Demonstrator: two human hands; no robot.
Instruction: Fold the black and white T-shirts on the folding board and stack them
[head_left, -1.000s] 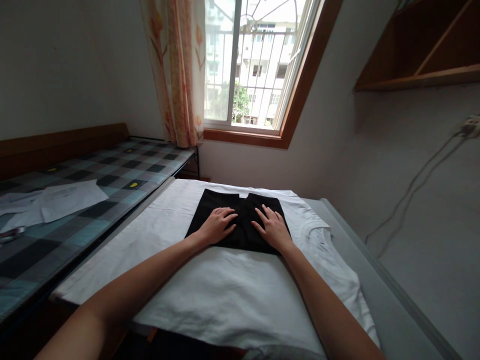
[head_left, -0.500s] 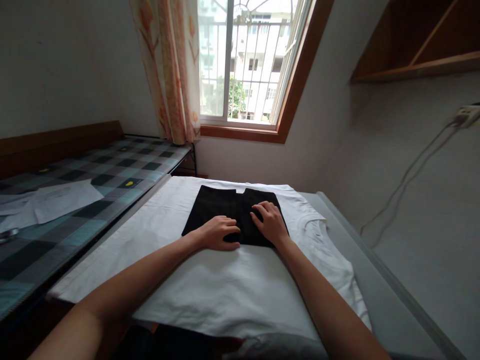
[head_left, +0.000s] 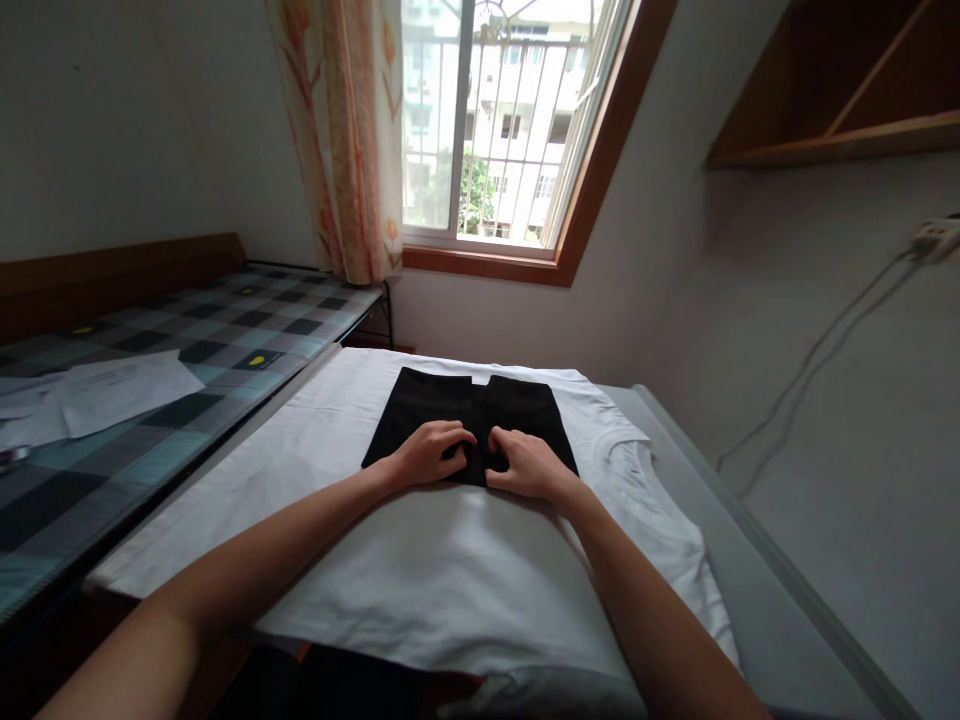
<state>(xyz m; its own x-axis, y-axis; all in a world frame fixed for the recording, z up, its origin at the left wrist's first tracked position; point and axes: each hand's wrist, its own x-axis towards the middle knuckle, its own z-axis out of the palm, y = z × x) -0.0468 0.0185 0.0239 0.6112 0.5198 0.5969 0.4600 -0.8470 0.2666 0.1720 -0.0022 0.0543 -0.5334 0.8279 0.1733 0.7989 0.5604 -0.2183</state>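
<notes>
A dark, folded piece of cloth (head_left: 424,400) lies flat on a spread white T-shirt (head_left: 300,460), with a small notch in the middle of its far edge. My left hand (head_left: 435,452) rests on the near part of the black cloth, left of its centre, its fingers bent and the thumb apart from them. Facing it, my right hand (head_left: 525,462) touches the cloth right of centre, also with curled fingers and a gap to the thumb. Neither hand shows cloth pinched in it. The shirt's neckline is at the right.
The shirt lies over a grey surface (head_left: 757,560) beside the right wall. At the left, a bed with a checked cover (head_left: 225,325) bears white papers (head_left: 127,395). Behind are a curtain (head_left: 349,150) and a barred window. Cables (head_left: 817,345) hang from a socket at the right.
My right hand has moved down and left over the black cloth, closer to my left hand, and its fingers curl more. My left hand has shifted slightly up, its fingers more bent.
</notes>
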